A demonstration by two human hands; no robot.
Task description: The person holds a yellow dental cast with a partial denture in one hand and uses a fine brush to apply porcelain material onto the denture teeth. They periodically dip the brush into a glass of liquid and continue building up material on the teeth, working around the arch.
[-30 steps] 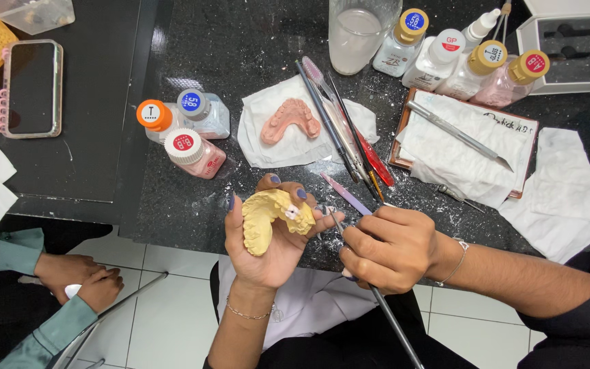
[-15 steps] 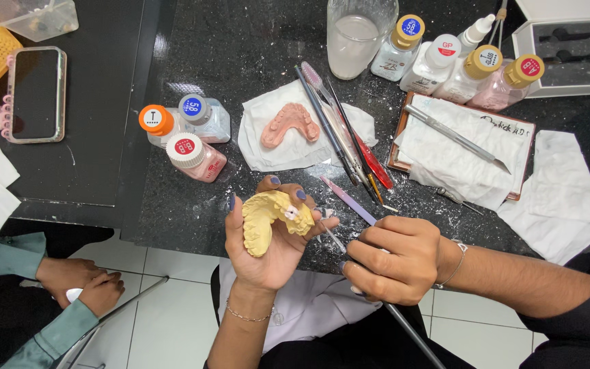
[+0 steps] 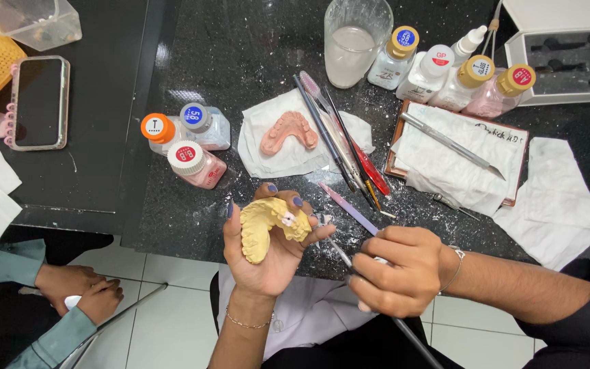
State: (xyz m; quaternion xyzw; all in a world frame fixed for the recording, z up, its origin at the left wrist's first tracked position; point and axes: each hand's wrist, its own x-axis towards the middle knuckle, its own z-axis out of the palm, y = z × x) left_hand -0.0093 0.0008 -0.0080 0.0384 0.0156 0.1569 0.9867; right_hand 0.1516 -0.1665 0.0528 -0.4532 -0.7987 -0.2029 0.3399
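Left hand [image 3: 268, 256] cups the yellow dental cast [image 3: 268, 229] palm-up, just over the near edge of the black counter [image 3: 240, 61]. Right hand [image 3: 397, 270] has a closed grip on a thin instrument [image 3: 339, 251], its tip at the cast. Pink cast [image 3: 288, 132] lies on tissue behind.

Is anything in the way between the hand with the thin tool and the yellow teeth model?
Nothing visible is. The right hand holds a thin tool whose tip reaches the yellow teeth model cupped in the left hand, with only open space between.
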